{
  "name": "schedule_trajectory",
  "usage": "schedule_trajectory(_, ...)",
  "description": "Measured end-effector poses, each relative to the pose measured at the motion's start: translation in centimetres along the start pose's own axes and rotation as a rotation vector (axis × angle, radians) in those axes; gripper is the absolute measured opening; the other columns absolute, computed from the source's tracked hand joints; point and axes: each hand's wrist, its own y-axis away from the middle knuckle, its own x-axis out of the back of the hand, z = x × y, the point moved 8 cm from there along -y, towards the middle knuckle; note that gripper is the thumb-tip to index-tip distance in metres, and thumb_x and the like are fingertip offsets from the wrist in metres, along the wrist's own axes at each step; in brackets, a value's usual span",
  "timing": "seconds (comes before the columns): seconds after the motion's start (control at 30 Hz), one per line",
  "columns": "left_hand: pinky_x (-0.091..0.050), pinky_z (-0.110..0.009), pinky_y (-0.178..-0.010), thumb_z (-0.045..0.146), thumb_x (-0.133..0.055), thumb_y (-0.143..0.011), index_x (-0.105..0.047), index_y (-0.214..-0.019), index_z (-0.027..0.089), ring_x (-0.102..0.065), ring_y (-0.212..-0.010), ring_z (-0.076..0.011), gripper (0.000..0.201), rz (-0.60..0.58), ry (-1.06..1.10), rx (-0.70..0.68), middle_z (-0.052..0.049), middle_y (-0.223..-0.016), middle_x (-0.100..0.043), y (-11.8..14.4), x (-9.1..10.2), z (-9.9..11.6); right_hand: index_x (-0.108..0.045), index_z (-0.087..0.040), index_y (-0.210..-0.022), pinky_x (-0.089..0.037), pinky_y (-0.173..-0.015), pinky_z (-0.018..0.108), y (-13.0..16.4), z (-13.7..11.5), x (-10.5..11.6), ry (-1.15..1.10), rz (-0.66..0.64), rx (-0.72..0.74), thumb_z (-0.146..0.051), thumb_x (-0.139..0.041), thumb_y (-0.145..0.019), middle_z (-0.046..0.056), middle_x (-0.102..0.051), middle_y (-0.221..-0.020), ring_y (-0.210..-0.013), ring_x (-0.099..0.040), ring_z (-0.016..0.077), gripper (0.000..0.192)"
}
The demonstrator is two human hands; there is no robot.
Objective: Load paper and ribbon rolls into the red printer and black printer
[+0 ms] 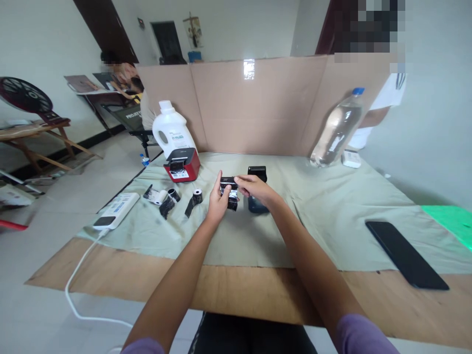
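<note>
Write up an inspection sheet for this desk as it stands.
Surface: wooden table under a pale green cloth, cardboard screen behind.
Job's things: small black roll held in both hands; black printer just behind.
Clutter: red printer, loose rolls, white jug, water bottle, phone, power bank.
Grippers: left hand and right hand both pinch the roll.
Cables: white cable runs from the power bank off the edge.
Surroundings: people at the sides, folding chair, fan.
</note>
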Motion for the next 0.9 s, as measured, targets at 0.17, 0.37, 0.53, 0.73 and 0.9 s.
schedule_trajectory(0.17, -0.057, -0.027, -0.053, 0.063, -0.066, -0.086, -0.029, -0.16, 0.024, -0.066, -0.058, -0.0143, 0.091, -0.024, -0.008, 0.005, -0.009, -0.103, -0.071, 0.0, -0.1, -0.2, -0.051, -0.02, -0.07, -0.026, -0.053, 0.025, 0.4, -0.3, 0.0, -0.001, -0.032, -0.015, -0.05, -0.059, -0.093, -0.006, -0.043, -0.057, -0.052, -0.035, 0.0085, 0.039)
schedule_trajectory(0.37, -0.053, -0.025, -0.05, 0.057, -0.065, -0.088, -0.027, -0.16, 0.022, -0.063, -0.054, -0.0125, 0.088, -0.119, -0.005, 0.027, -0.007, -0.098, -0.07, -0.4, -0.3, -0.6, -0.047, -0.02, -0.065, -0.027, -0.053, 0.024, 0.7, -0.7, 0.1, 0.068, 0.01, -0.08, -0.034, -0.059, -0.094, -0.006, -0.041, -0.053, -0.051, -0.033, 0.0081, 0.035)
schedule_trajectory(0.53, -0.048, -0.022, -0.053, 0.048, -0.066, -0.089, -0.045, -0.148, 0.017, -0.059, -0.057, -0.0116, 0.071, -0.145, -0.119, -0.009, -0.001, -0.078, -0.066, -0.9, 0.5, -0.9, -0.044, -0.02, -0.063, -0.028, -0.052, 0.024, 0.5, -0.5, 0.4, 0.11, 0.049, -0.077, -0.039, -0.056, -0.097, -0.006, -0.039, -0.051, -0.049, -0.032, 0.0083, 0.041)
schedule_trajectory(0.73, -0.04, -0.022, -0.057, 0.042, -0.067, -0.086, -0.065, -0.098, 0.019, -0.051, -0.055, -0.0115, 0.027, -0.128, -0.308, -0.072, 0.005, -0.06, -0.054, -1.0, 1.0, -0.5, -0.042, -0.021, -0.057, -0.029, -0.051, 0.025, -0.2, 1.4, 1.5, 0.226, 0.08, -0.137, -0.051, -0.045, -0.1, -0.004, -0.039, -0.047, -0.047, -0.033, 0.0093, 0.053)
schedule_trajectory(0.9, -0.03, -0.023, -0.055, 0.048, -0.063, -0.087, -0.046, -0.062, 0.019, -0.034, -0.057, -0.0101, 0.041, 0.028, -0.349, -0.138, 0.005, -0.058, -0.036, -1.2, 2.1, -0.2, -0.07, -0.019, -0.099, -0.044, -0.071, 0.025, -0.4, 0.1, 1.8, 0.344, 0.041, 0.091, -0.037, -0.066, -0.087, 0.003, -0.068, -0.094, -0.075, -0.055, 0.0133, 0.022)
